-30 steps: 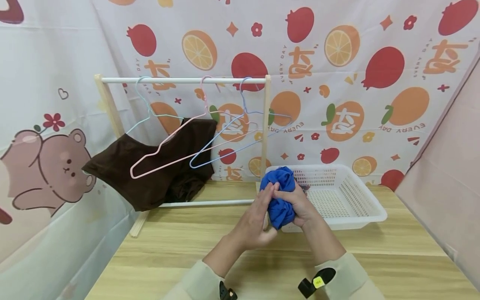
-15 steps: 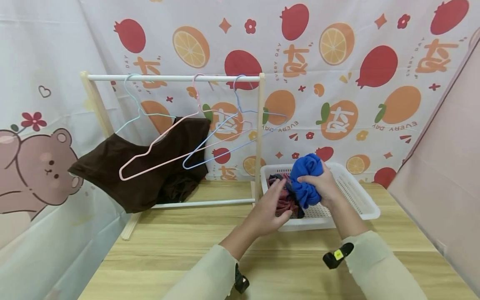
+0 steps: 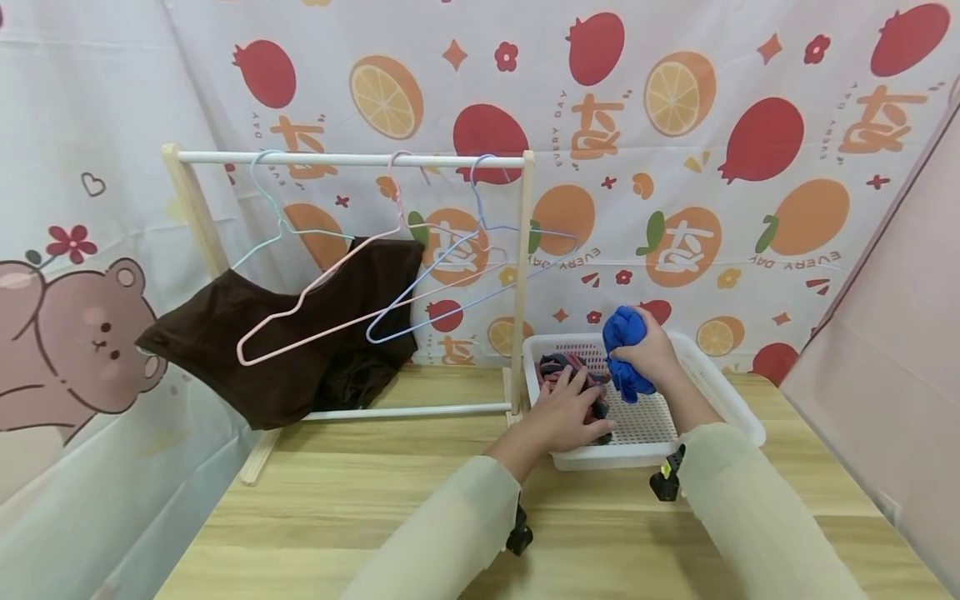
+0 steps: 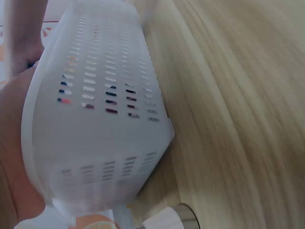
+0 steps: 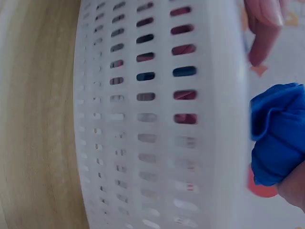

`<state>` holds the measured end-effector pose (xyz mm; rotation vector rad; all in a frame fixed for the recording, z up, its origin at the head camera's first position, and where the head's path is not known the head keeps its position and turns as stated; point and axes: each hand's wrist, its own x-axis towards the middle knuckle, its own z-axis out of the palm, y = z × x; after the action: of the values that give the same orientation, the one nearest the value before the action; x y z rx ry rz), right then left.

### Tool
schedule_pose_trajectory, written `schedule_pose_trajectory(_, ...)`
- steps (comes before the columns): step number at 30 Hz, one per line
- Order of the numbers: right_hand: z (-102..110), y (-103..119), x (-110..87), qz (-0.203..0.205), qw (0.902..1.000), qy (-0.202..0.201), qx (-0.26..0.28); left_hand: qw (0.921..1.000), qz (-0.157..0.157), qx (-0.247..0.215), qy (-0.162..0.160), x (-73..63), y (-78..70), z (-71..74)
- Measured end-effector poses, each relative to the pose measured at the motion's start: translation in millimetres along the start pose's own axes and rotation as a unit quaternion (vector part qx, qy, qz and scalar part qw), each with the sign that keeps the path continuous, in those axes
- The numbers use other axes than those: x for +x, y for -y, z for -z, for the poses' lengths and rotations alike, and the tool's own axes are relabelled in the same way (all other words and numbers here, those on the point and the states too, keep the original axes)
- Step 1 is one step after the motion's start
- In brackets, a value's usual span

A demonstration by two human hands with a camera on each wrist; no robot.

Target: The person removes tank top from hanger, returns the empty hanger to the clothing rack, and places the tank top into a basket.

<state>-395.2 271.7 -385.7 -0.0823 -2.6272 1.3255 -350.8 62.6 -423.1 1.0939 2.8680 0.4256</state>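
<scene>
My right hand grips a bunched blue cloth above the white plastic basket. In the right wrist view the blue cloth shows beyond the basket rim, part of a finger or thumb against it. My left hand reaches over the basket's near left side. Its fingers are spread over a crumpled dark and red cloth inside; whether they press on it is hard to tell. Through the slots in the basket wall, bits of this cloth show in the left wrist view.
Left of the basket stands a wooden rack with a white rail. On it hang a brown garment on a mint hanger, a bare pink hanger and a bare blue hanger. A printed curtain hangs behind.
The blue cloth was between both hands over the basket's left end. My right hand has carried it right, and my left hand has let go and moved down over the dark red cloth.
</scene>
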Motion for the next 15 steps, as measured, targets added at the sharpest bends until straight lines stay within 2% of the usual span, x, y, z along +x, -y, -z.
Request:
schedule_pose_trajectory(5, -8, -15, 6.4, -0.042, 0.9929, 0.057, -0.095, 0.9974, 0.034, 0.052, 0.038, 6.4, -5.2, -6.4)
schedule_pose_trajectory(10, -15, -26, 6.7, -0.058, 0.9731, 0.127, -0.183, 0.9959, 0.047, 0.070, 0.035, 7.7, -5.6, -11.0)
schedule_pose_trajectory(15, -17, -26, 3.6, -0.066, 0.9539, 0.179, -0.231, 0.9946, 0.045, 0.087, 0.033, 9.7, -7.0, -10.9)
